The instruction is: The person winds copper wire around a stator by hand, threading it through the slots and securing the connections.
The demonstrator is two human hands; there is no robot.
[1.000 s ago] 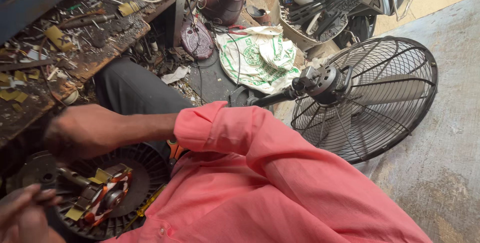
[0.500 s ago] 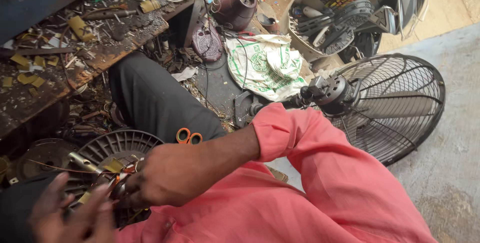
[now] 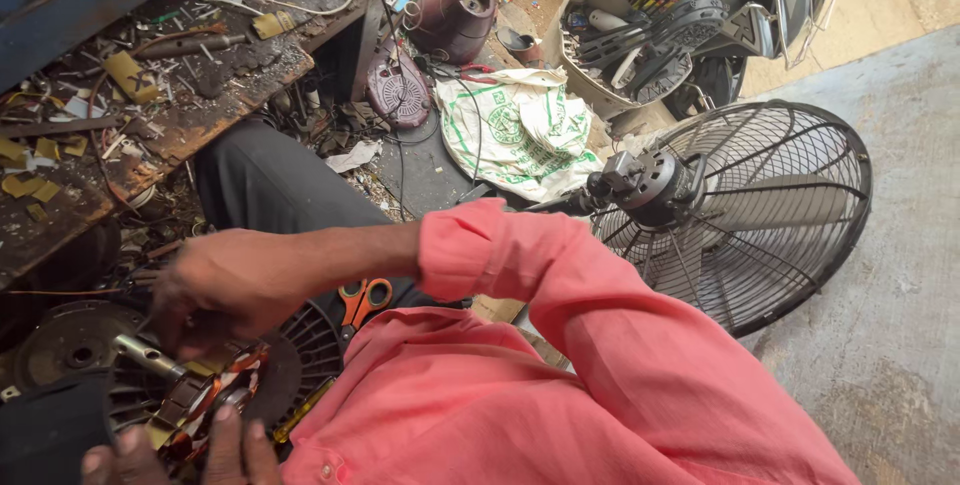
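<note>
Right hand (image 3: pixel 235 285) over fan motor (image 3: pixel 190 395) in person's lap, fingers curled down onto its windings w/ orange-yellow tape; grip itself blurred, can't tell if pinching anything; left hand (image 3: pixel 180 450) at bottom edge, fingers bent against motor's underside, supporting it; metal shaft (image 3: pixel 150 355) sticks out toward left; orange-handled scissors (image 3: pixel 362 297) just beside motor, by right forearm; black fan guard (image 3: pixel 740 210) on floor to right; cluttered desk (image 3: pixel 200 130) upper left; white-green sack (image 3: pixel 515 130) beyond.
</note>
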